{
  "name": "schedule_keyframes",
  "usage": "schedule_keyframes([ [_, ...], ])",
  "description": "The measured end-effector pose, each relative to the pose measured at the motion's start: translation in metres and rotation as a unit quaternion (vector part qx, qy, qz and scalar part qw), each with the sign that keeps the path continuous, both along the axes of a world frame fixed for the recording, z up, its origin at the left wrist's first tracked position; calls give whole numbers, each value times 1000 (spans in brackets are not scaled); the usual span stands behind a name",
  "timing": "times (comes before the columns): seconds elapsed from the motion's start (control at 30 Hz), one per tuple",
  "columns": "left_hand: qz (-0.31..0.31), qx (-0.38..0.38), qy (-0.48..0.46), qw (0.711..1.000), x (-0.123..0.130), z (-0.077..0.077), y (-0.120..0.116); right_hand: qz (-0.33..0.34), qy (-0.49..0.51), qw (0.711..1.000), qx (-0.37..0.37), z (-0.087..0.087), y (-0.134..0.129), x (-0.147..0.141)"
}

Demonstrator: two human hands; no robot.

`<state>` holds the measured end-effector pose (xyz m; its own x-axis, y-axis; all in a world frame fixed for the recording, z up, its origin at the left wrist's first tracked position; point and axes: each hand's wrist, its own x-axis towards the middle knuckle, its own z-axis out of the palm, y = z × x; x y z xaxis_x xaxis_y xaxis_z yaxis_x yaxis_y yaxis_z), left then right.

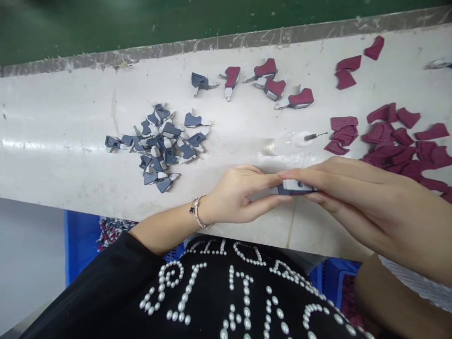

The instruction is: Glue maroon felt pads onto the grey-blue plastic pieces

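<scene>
Your view comes from a camera on your head, facing forward and tilted steeply down over the bench (70, 174). It sits close above your work: your black top (116, 292) fills the bottom edge, your left hand (235, 195) and right hand (353, 197) lie just beyond it, and the bench's far edge crosses near the top.

**Colour record: slate-blue and maroon parts on off-white bench**

Moulded pieces (157, 146) slate-blue with pale grey tabs; capped pieces (278, 87) maroon over grey; loose cutouts (388, 141) plain maroon; held piece (295, 188) navy and white. Bench top (70, 179) off-white, edge strip (158, 55) mottled grey, backing panel (88, 23) green. Black garment (88, 287) patterned in white pearl lettering; crate (79, 240) bright blue.
</scene>
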<state>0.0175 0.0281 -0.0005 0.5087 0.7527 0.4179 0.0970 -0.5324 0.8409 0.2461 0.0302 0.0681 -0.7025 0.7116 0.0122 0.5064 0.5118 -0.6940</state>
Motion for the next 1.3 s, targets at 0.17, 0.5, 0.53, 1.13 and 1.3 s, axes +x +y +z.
schedule_keyframes([
  [0.17, -20, -5, 1, 1000, -2, 3, 3, 11, -2, 1000, 10, -2, -3, -5],
  [0.5, 59, 64, 46, 995, 2, -2, -4, -31, -12, 999, 1, 2, -9, -15],
  [0.53, 54, 59, 42, 996, 1, -2, -5, -37, -17, 999, 12, 1, -12, -17],
  [1.13, -177, -293, 170, 924, -39, 57, 30, -187, -16, 981, -44, 5, -5, 44],
  [1.3, 216, -32, 470, 855, -67, 68, 96, -287, -90, 951, -77, -13, 85, 46],
])
